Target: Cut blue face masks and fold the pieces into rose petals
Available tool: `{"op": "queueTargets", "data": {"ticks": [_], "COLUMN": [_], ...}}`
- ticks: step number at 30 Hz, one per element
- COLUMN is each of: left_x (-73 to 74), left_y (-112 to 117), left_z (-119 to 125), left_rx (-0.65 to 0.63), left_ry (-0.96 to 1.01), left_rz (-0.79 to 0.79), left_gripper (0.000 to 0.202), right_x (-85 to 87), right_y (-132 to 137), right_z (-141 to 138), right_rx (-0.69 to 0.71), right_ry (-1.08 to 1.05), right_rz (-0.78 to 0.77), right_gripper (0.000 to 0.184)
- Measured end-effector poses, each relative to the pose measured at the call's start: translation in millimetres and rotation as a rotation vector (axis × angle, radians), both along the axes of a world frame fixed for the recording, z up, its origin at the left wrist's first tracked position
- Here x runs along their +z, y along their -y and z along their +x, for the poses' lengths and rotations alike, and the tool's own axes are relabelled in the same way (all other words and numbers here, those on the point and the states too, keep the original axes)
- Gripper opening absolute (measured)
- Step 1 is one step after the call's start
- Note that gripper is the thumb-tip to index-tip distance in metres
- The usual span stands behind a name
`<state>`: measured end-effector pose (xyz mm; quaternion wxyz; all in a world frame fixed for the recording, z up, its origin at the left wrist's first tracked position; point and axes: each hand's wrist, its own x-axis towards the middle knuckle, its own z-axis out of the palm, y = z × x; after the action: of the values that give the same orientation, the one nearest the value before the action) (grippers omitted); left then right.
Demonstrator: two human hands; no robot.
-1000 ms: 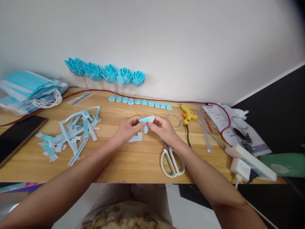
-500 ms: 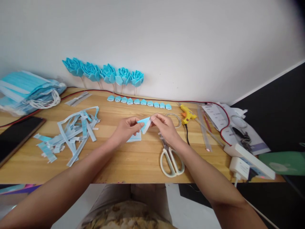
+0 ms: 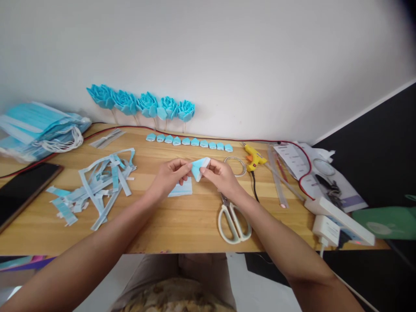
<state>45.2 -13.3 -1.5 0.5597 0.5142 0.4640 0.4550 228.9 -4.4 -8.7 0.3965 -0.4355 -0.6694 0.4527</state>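
A folded piece of blue mask fabric [image 3: 198, 169], light blue with a white edge, is held between both hands above the table. My left hand [image 3: 170, 175] pinches its left corner between thumb and fingers. On the other side, my right hand [image 3: 221, 175] grips the right edge, thumb in front. Beneath the hands lies a flat pale blue fabric piece [image 3: 182, 188], partly covered by my left hand. White-handled scissors [image 3: 234, 223] lie below my right wrist, their blades mostly hidden. Behind the hands runs a row of small folded blue petals [image 3: 186, 141].
Blue fabric flowers [image 3: 147, 105] on sticks lean against the wall. Fabric scraps [image 3: 100, 186], a phone [image 3: 27, 190] and a stack of masks [image 3: 39, 125] are at left. A wire coil [image 3: 235, 166], yellow glue gun [image 3: 254, 157], papers [image 3: 344, 186] and power strip [image 3: 341, 221] are at right.
The fabric piece has been turned and its fold now faces me more broadly. My right thumb has moved onto its front, and my left hand has shifted slightly.
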Motion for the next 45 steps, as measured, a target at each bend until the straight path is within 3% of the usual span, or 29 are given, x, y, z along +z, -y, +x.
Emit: {"op": "queueTargets", "data": {"ticks": [17, 24, 33, 45], "left_x": [-7.0, -2.6, -4.4, 4.6], "left_y": [-2, 0, -1, 3], "left_z": [0, 2, 1, 1], "left_rx": [-0.045, -0.076, -0.068, -0.115], "left_ry": [-0.035, -0.037, -0.071, -0.152], "left_rz": [0.062, -0.011, 0.028, 0.046], "left_gripper": [0.023, 0.028, 0.025, 0.027], "right_x": [4.6, 2.4, 1.4, 2.5], "right_y": [-1, -2, -2, 1], "right_z": [0, 0, 0, -1], "right_rx": [-0.007, -0.011, 0.000, 0.050], "right_ry": [-0.003, -0.020, -0.017, 0.088], "right_rz": [0.018, 0.004, 0.005, 0.020], "right_gripper": [0.022, 0.022, 0.021, 0.023]}}
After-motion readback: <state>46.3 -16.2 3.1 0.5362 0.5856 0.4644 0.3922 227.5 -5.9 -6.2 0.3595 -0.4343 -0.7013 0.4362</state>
